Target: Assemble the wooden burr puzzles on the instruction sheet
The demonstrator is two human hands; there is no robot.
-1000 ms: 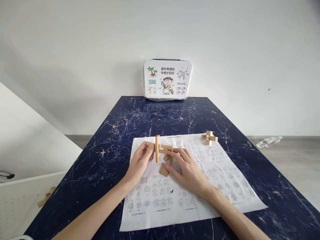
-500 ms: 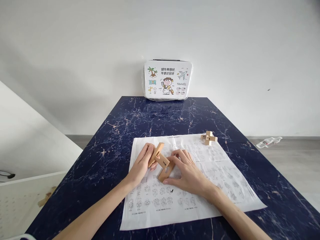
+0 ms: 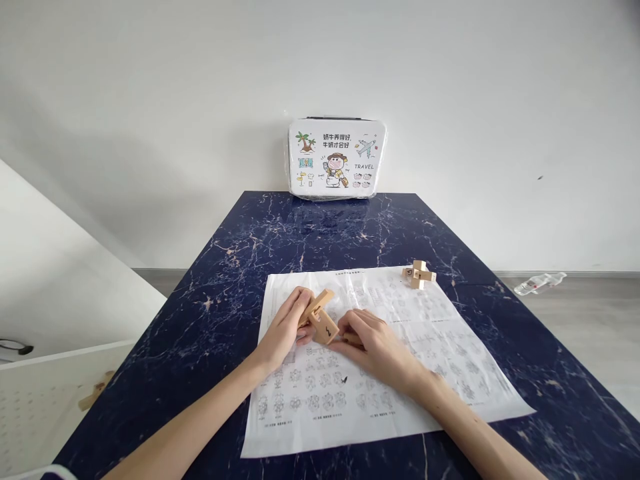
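Observation:
My left hand [image 3: 286, 325] is closed around two interlocked wooden puzzle pieces [image 3: 326, 328], held tilted over the sheet. One of them bears a dark curved mark on its face. My right hand [image 3: 376, 341] is curled, its fingers wrapped around another wooden puzzle piece [image 3: 353, 339]. Most of that piece is hidden under the fingers. Both hands are close together above a printed paper sheet [image 3: 300, 437] covered with small puzzle drawings. Near the sheet's far right corner sits a cross-shaped wooden puzzle [image 3: 418, 276].
The dark blue marbled table [image 3: 320, 247] runs back to a wall. A white case with cartoon prints [image 3: 335, 160] stands at its far edge. Low on the left is a white perforated bin [image 3: 40, 400] with wooden pieces [image 3: 95, 392] by its edge. A clear plastic bottle [image 3: 540, 283] lies on the right floor.
My right hand has curled further around its notched piece, which was lying more exposed and slanted. The joined pieces in my left hand have turned slightly, showing more of the marked face.

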